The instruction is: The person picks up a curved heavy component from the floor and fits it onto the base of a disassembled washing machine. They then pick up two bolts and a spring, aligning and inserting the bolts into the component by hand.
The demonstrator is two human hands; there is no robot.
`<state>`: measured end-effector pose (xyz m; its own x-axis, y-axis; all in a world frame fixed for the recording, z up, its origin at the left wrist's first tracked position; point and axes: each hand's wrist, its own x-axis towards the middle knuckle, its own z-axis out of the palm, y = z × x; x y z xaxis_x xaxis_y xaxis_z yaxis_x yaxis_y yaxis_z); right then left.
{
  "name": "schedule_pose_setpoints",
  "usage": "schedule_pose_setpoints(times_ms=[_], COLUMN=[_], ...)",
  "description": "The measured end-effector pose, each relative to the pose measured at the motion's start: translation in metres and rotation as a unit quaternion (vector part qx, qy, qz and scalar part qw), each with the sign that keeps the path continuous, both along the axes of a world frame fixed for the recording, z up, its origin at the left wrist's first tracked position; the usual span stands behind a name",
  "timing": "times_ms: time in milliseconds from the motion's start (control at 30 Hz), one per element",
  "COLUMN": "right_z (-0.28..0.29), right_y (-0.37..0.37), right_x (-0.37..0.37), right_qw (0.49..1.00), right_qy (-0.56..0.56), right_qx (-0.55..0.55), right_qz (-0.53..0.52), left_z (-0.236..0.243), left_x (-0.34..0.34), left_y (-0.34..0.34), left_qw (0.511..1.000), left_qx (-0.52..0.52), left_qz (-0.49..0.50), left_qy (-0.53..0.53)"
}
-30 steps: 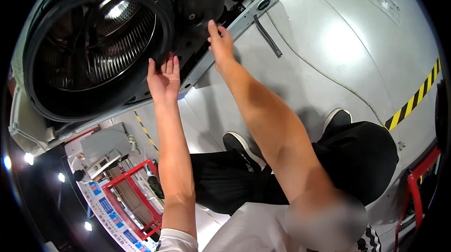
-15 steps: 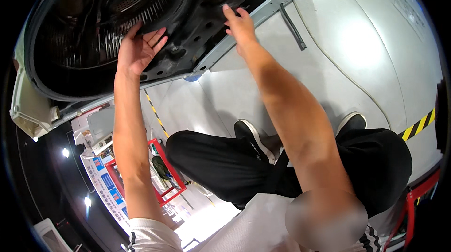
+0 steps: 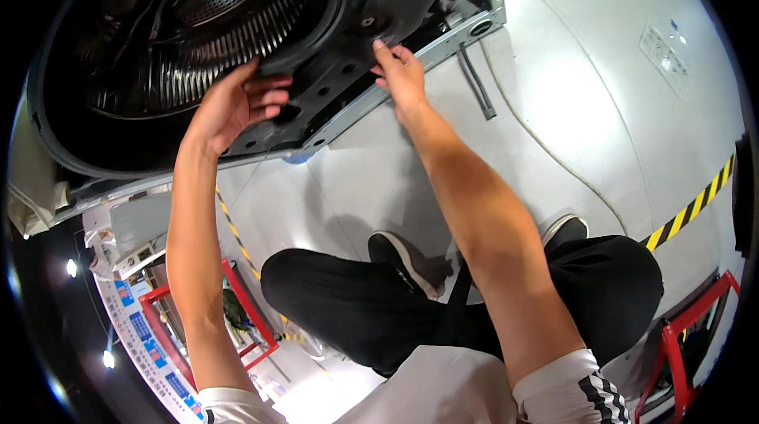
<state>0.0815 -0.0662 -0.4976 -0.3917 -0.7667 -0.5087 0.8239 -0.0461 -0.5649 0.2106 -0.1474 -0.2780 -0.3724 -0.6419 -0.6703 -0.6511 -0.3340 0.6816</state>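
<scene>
Head view — looking down, close over hands [image 3: 316,92].

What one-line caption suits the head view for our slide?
Crouching person presses left hand and right hand against the black tub front of an opened washing machine.

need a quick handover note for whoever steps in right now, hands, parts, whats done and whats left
Left hand: fingers spread flat on the black front panel at the lower rim of the drum opening, gripping nothing.
Right hand: fingertips pressed on the same panel's lower right edge, by the grey metal frame.
Washer drum lies tilted on the grey floor; a dark rod lies loose beside the frame.
Done: panel sits over the drum front.
Left: whether it is fastened cannot be seen; check its edge and holes.
</scene>
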Motion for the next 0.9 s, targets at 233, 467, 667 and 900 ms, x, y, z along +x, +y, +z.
schedule_pose_setpoints(times_ms=[233,467,667,900], right_z=[-0.011,-0.011,-0.005,0.111], right_y=[-0.002,0.006,0.078,0.174], right_x=[-0.003,-0.007,0.010,0.016], right_qw=[1.000,0.993,0.988,0.974], right_qy=[0.023,0.110,0.112,-0.062], right_qx=[-0.020,-0.004,0.088,0.216], right_qz=[-0.005,0.038,0.062,0.003], left_z=[-0.036,-0.081,-0.074,0.028], left_x=[0.019,0.013,0.018,-0.028], left_y=[0.050,0.106,0.115,0.165], left_qw=[0.934,0.808,0.768,0.921], left_qx=[-0.029,-0.115,-0.148,-0.182], left_qz=[-0.292,-0.566,-0.597,-0.345], left_qy=[-0.203,-0.112,-0.180,0.003])
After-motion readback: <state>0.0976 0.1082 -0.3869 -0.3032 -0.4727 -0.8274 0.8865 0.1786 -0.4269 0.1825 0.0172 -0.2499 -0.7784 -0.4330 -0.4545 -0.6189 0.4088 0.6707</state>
